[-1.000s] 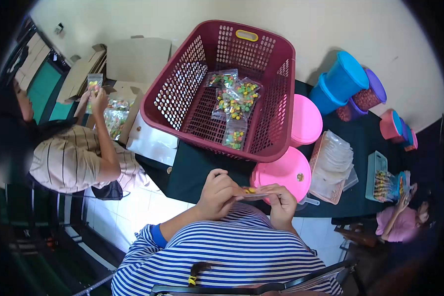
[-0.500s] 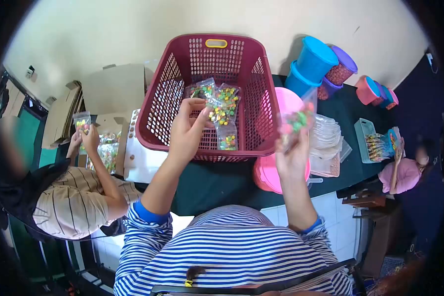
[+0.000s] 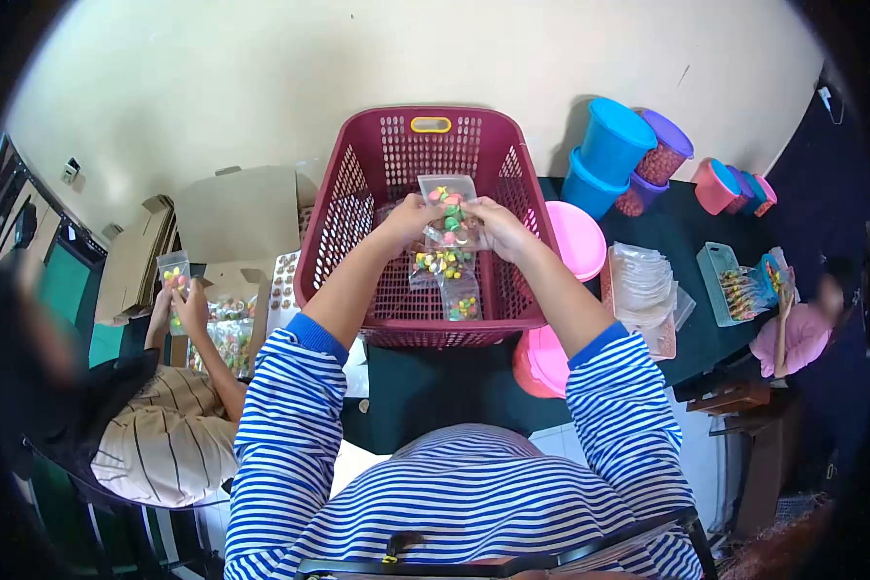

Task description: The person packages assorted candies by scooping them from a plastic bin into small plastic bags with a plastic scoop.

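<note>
Both my hands hold one clear plastic bag (image 3: 451, 215) with pink, green and yellow pieces, over the maroon basket (image 3: 430, 333). The fingers of my left hand (image 3: 408, 219) pinch its left edge, and those of my right hand (image 3: 498, 229) pinch its right edge. Under it in the basket lie more filled bags (image 3: 462, 300), partly hidden by the held bag and my hands.
Pink-lidded tubs (image 3: 575, 240) and a container of empty bags (image 3: 643, 280) stand right of the basket, with blue tubs (image 3: 617, 140) behind. At left a co-worker's hands (image 3: 191, 307) hold a small bag near a cardboard box (image 3: 251, 280). Another person (image 3: 793, 338) sits far right.
My right hand has moved left from beside the basket to above it, bringing the bag. My left hand has come up to the bag's other edge. The view has shifted slightly.
</note>
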Tool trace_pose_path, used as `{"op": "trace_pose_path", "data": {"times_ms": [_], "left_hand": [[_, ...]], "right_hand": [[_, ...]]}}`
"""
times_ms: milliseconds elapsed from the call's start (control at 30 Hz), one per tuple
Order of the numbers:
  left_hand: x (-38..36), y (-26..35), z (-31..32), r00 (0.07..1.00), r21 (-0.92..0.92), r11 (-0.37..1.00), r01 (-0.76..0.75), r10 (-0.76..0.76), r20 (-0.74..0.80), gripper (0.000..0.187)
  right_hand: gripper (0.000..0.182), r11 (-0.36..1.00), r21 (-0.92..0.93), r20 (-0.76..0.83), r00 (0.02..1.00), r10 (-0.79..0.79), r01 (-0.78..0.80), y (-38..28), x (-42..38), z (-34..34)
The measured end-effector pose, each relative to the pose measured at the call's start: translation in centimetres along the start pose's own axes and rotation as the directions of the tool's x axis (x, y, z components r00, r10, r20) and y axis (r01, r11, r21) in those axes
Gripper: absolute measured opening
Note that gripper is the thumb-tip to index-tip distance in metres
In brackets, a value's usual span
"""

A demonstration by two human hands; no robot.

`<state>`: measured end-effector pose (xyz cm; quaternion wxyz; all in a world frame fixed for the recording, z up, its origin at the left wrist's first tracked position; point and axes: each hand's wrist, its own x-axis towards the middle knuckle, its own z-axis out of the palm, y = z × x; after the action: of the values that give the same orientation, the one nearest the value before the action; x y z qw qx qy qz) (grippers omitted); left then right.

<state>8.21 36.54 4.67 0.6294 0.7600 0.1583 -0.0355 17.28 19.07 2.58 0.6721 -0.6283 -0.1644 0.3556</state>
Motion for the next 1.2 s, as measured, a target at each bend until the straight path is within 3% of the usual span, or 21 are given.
{"op": "trace_pose_path", "data": {"times_ms": [200,267,300,333,400,500,667,700,733,767,800,833,867,933,967,1000,1033,1067,1100,1133,1200], "left_hand": [[0.5,-1.1,-0.4,0.999,-0.051,0.998,0.047,-0.046,0.022,0.062],[0.6,-1.1,-0.5,0.998,-0.045,0.999,0.029,-0.027,0.049,0.069],[0.1,-0.4,-0.3,0.999,-0.122,0.992,0.037,-0.041,-0.033,0.072],[-0.2,0.1,-0.3,0.992,-0.197,0.98,0.037,-0.06,-0.113,0.076],[1.2,-0.9,-1.2,0.987,-0.168,0.984,0.067,-0.09,-0.132,0.086],[2.9,-2.0,-1.6,0.849,0.337,0.89,-0.306,0.416,-0.326,0.074],[1.7,-1.4,-2.2,0.821,0.5,0.811,-0.304,0.489,-0.294,0.049],[0.8,-0.3,-2.0,0.79,0.499,0.793,-0.349,0.536,-0.299,0.041],[-0.4,0.8,-1.8,0.758,0.498,0.773,-0.392,0.579,-0.302,0.033],[-1.7,1.8,-1.5,0.712,0.35,0.755,-0.555,0.648,-0.27,0.021],[-3.2,2.5,-1.4,0.556,0.35,0.603,-0.716,0.797,-0.235,0.018],[-5.9,4.2,-0.6,0.375,0.526,0.404,-0.748,0.912,-0.166,0.016],[-9.6,6.2,0.1,0.266,0.622,0.208,-0.755,0.964,0.001,0.014],[-16.1,6.4,1.7,0.146,0.606,0.041,-0.794,0.982,0.123,0.021],[-19.2,5.5,2.6,0.051,0.583,-0.08,-0.809,0.977,0.205,0.026],[-23.3,5.7,4.3,0.04,0.478,0.003,-0.878,0.997,0.068,0.026],[-25.2,4.8,4.5,-0.061,0.395,-0.098,-0.913,0.993,0.105,0.028],[-26.5,3.9,5.4,-0.149,0.342,-0.154,-0.927,0.988,0.042,0.027],[-27.8,3.6,7.0,-0.138,0.34,-0.103,-0.935,0.987,-0.083,0.026],[-27.9,2.8,7.2,-0.186,0.26,-0.183,-0.948,0.982,0.013,0.018],[-28.2,3.2,8.3,-0.109,0.189,-0.115,-0.975,0.993,0.044,0.016]], "right_hand": [[0.034,0.995,0.062,0.097,0.992,0.075,-0.082,0.6,0.1,-1.0],[0.046,0.987,0.16,0.037,0.999,-0.038,0.031,0.9,0.4,-0.7],[0.07,0.982,0.182,-0.015,0.999,-0.043,0.045,0.6,0.3,-0.5],[0.07,0.983,0.18,-0.013,0.999,-0.041,0.043,0.4,0.3,-0.2],[0.088,0.986,-0.138,-0.267,0.962,0.051,-0.091,0.1,0.1,0.0],[0.091,0.982,-0.187,-0.259,0.966,-0.018,-0.032,0.7,0.8,-0.6],[0.066,0.905,-0.409,-0.329,0.905,-0.27,0.122,1.1,1.5,-0.5],[0.039,0.843,-0.472,-0.371,0.809,-0.456,0.259,1.5,2.1,-1.0],[0.019,0.68,-0.511,-0.304,0.629,-0.716,0.527,0.4,1.3,-1.0],[0.014,0.62,-0.434,-0.314,0.536,-0.784,0.653,-0.4,0.0,-0.8],[0.011,0.517,-0.362,-0.325,0.415,-0.85,0.775,-2.2,-1.1,-0.8],[0.009,0.478,-0.415,-0.381,0.329,-0.864,0.774,-3.3,-4.3,0.0],[0.007,0.426,-0.266,-0.403,0.301,-0.864,0.865,-3.2,-7.3,0.3],[0.007,0.394,-0.387,-0.343,0.267,-0.901,0.834,-0.5,-14.7,0.1],[0.008,0.403,-0.386,-0.291,0.305,-0.907,0.83,1.4,-18.2,0.1],[0.011,0.422,-0.522,-0.176,0.39,-0.904,0.741,4.2,-21.1,-1.6],[0.012,0.317,-0.782,-0.043,0.461,-0.886,0.536,6.5,-24.1,-3.1],[0.012,0.442,-0.761,-0.111,0.576,-0.81,0.475,8.7,-26.7,-3.8],[0.013,0.439,-0.806,-0.114,0.624,-0.773,0.398,10.6,-28.9,-4.9],[0.013,0.465,-0.833,-0.168,0.662,-0.73,0.301,13.1,-31.4,-6.0],[0.012,0.419,-0.883,-0.187,0.658,-0.729,0.213,17.0,-34.6,-8.0]]}}
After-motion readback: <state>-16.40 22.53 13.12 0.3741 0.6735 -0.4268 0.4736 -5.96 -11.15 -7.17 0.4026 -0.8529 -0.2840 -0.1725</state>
